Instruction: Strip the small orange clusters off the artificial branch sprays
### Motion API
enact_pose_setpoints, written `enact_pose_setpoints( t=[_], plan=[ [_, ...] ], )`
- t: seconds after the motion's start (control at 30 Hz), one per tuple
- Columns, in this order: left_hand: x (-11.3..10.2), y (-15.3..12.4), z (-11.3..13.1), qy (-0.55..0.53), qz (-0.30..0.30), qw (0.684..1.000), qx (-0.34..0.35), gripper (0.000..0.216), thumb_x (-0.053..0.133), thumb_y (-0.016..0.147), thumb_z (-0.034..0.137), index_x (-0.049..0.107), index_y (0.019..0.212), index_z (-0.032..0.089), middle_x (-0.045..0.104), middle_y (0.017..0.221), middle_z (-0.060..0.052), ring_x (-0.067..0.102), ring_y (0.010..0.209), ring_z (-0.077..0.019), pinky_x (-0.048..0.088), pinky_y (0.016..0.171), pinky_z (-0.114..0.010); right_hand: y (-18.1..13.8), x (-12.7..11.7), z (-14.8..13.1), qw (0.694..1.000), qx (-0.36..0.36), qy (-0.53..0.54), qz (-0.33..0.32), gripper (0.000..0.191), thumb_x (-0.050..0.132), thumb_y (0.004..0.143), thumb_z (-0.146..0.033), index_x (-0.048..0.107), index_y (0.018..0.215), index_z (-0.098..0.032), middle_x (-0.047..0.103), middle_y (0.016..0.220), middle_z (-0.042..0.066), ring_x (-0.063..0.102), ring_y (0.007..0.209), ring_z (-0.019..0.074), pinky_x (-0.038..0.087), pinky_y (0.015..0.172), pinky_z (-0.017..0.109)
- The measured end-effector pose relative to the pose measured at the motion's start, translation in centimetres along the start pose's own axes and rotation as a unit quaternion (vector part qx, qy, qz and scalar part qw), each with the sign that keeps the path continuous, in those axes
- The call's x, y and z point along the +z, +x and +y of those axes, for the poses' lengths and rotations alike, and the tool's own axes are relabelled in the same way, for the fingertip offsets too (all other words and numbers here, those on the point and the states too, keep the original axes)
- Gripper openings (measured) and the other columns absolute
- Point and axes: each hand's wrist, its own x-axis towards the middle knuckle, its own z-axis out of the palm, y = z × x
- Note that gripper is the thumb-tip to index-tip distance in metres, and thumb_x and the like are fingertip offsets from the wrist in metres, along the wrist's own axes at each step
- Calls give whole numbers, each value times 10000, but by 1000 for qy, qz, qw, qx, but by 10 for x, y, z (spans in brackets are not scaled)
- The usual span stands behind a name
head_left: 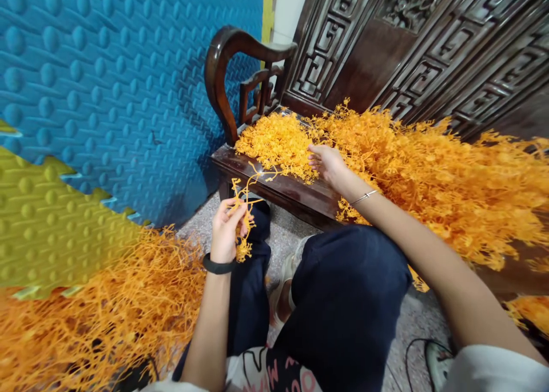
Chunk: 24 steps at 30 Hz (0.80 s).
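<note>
My left hand [228, 229] is closed around an orange plastic sprig [244, 200], held upright above my left knee, with thin branches sticking out above and below the fingers. My right hand [326, 163] reaches forward to the dark wooden bench [283, 189] and rests on a heap of small orange plastic pieces [278, 143], fingers curled into the heap. What those fingers hold, if anything, is hidden. A larger mound of orange sprigs [446, 174] covers the bench seat to the right of that arm.
A loose pile of orange stems [111, 312] lies on the floor at my left. Blue foam mat [120, 77] and yellow foam mat [47, 220] lean behind it. The bench's curved armrest [223, 71] and carved back [412, 43] stand ahead.
</note>
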Motion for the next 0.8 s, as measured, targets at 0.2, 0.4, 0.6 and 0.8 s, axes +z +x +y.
enact_pose_setpoints(
  t=[0.2, 0.4, 0.6, 0.8],
  plan=[
    [-1, -1, 5, -19, -39, 999, 22, 262, 667, 678, 308, 547, 858, 159, 595, 593, 22, 504, 414, -66, 361, 368, -166, 17, 0, 15, 991, -61, 117, -33, 62, 520, 792, -209, 484, 801, -159, 572, 822, 22, 541, 622, 51, 438, 556, 164],
    [-3, -1, 7, -63, -84, 994, 20, 251, 565, 768, 329, 546, 925, 134, 649, 683, -28, 568, 493, -95, 458, 481, -213, 7, -15, 12, 968, -99, 122, -195, 156, 559, 739, -264, 555, 882, -201, 593, 988, 12, 590, 795, 100, 494, 707, 240],
    [3, -4, 4, -54, -76, 995, 37, 276, 620, 736, 238, 512, 974, 152, 666, 744, -25, 630, 606, -117, 501, 604, -239, -56, -14, -18, 796, -157, -281, -512, 334, 582, 754, -431, 613, 630, -123, 593, 606, 29, 547, 598, 100, 442, 646, 244],
    [20, -14, 0, -48, -65, 996, 36, 412, 701, 637, 170, 479, 983, 182, 663, 796, -12, 644, 665, -128, 515, 680, -274, -99, 12, -9, 733, -271, -424, -458, 449, 618, 710, -502, 598, 920, -106, 603, 739, 38, 503, 609, 86, 349, 559, 218]
  ],
)
